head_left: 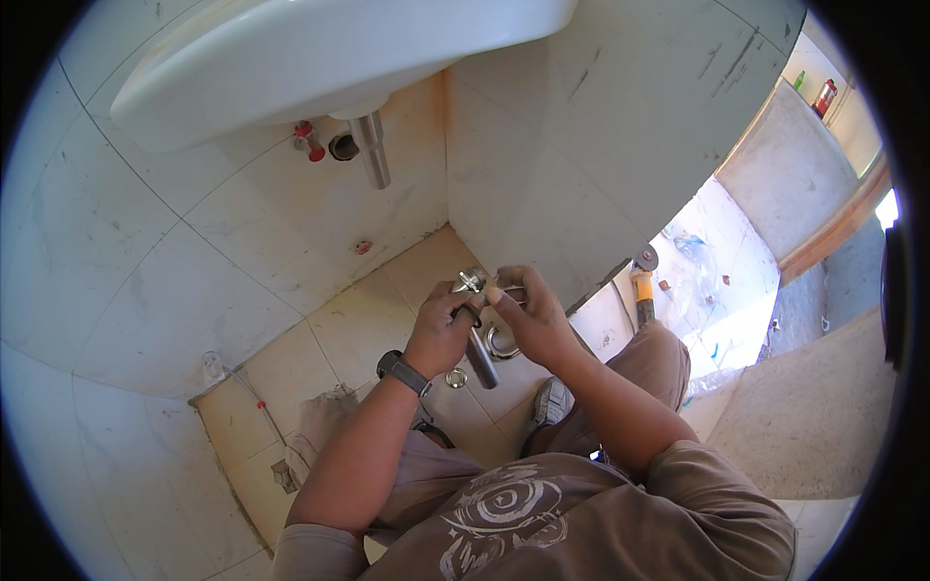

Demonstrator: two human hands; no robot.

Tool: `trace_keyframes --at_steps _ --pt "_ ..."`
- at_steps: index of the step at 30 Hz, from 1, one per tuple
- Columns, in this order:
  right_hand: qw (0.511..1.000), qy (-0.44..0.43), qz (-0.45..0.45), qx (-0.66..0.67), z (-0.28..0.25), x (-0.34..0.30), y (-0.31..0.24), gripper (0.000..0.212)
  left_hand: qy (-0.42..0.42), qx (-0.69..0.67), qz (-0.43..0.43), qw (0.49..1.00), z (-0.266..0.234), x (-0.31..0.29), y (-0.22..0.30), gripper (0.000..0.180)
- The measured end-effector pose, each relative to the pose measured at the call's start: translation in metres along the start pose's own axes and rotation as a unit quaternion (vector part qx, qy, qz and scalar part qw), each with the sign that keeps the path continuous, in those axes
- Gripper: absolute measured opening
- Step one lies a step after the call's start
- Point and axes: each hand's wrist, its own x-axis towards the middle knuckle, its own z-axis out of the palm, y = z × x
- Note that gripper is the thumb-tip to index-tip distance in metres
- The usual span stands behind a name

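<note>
While both hands are meeting at the centre of the frame, a metal drain pipe fitting (479,329) is sitting between them, its shiny nut end pointing up and its dark tube slanting down toward the floor. The left hand (443,329) is wrapping its fingers closed around the tube's upper part, a dark watch (403,372) sitting on that wrist. The right hand (532,318) is pinching narrowly at the fitting's top with thumb and fingertips, touching the bright metal part there. Just below the hands, a chrome ring (500,342) and a small round metal piece (455,378) are lying on the beige floor tiles (358,329). Above, in the upper centre, a straight metal tailpiece (372,150) is hanging from the white basin (320,48), well apart from the hands, with open room between. Tiled walls are closing in on the left and right. An angle grinder (642,281) is lying near the doorway at right.
</note>
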Motion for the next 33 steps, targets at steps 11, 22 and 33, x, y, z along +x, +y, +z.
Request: trace_keyframes --at_steps 11,22,33 --pt "0.99 -0.101 0.053 -0.087 -0.004 -0.021 0.004 0.022 0.076 0.084 0.055 0.992 0.007 0.0 -0.005 0.021" --pt "0.929 -0.033 0.19 0.317 -0.015 0.0 0.037 0.022 0.055 -0.002 0.136 0.989 0.005 0.001 -0.005 0.028" --pt "0.906 -0.117 0.186 0.362 -0.01 0.005 0.03 0.019 -0.039 -0.364 -0.164 0.916 -0.011 0.002 0.009 0.042"
